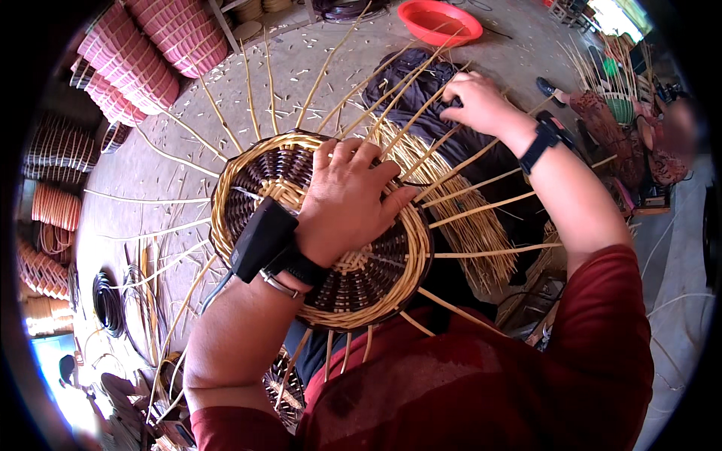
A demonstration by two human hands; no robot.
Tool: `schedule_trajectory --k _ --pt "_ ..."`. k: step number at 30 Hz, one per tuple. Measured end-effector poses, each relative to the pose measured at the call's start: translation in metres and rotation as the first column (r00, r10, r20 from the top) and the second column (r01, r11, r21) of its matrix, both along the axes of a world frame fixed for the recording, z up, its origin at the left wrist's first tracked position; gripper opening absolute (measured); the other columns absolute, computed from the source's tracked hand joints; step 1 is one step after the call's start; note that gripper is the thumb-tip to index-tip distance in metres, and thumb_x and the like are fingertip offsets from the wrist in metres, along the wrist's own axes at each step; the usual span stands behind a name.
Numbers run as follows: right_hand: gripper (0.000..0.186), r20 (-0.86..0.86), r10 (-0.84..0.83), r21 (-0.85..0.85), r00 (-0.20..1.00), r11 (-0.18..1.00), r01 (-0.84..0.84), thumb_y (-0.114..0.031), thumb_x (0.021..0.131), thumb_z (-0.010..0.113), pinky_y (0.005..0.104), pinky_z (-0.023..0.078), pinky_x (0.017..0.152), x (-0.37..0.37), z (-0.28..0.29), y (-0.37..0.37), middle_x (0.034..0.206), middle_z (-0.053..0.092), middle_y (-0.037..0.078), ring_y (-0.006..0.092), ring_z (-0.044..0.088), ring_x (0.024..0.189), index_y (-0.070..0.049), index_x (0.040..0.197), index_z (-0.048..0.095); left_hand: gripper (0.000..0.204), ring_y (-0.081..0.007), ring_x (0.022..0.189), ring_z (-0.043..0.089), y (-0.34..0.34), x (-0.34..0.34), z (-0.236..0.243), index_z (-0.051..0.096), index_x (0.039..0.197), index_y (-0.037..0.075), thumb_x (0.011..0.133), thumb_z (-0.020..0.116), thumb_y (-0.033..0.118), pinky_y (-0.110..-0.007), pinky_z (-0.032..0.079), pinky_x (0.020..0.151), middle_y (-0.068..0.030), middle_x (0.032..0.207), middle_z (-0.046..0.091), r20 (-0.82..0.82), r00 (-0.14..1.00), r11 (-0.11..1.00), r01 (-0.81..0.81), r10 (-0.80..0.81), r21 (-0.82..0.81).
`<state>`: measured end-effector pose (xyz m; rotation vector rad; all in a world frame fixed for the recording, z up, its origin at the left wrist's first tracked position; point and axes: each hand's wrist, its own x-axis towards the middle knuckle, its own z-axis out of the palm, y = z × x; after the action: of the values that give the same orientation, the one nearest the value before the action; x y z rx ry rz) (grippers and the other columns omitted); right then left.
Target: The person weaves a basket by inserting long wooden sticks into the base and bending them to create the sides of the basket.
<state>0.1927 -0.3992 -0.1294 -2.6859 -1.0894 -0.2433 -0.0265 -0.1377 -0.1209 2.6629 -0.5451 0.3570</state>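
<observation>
A round woven basket base (263,158), with a dark brown centre and pale tan border, sits before me with long pale stakes radiating from it. My left hand (350,195) grips it, palm down, fingers bent over the far right part of the border and thumb angled right. My right hand (470,105) is raised at the upper right, fingers curled at one of the pale stakes (421,113), partly hiding their grip. Beneath the stakes on the right lie a bundle of thin pale rods (466,233) and dark crumpled cloth (391,79).
Stacked pink baskets (128,52) and brown baskets (60,150) line the left. A red basin (440,31) is at the back, a black coil (109,301) on the left floor. A co-worker (602,124) sits at the right beside a green basket (620,109). Pale scraps litter the floor.
</observation>
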Motion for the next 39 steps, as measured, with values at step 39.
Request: schedule_trajectory --k 39 --pt "0.022 -0.75 0.025 -0.139 0.661 0.971 -0.194 -0.019 0.105 0.063 0.0353 0.056 0.08 -0.1 0.034 0.036 0.1 0.077 0.008 0.0183 0.069 0.087 -0.002 0.109 0.077 0.038 -0.0357 0.129 0.055 0.005 -0.006 -0.007 0.074 0.126 0.015 0.105 0.062 0.044 -0.052 0.036 0.116 -0.0127 0.129 0.063 0.016 1.0 1.0 0.003 -0.003 0.029"
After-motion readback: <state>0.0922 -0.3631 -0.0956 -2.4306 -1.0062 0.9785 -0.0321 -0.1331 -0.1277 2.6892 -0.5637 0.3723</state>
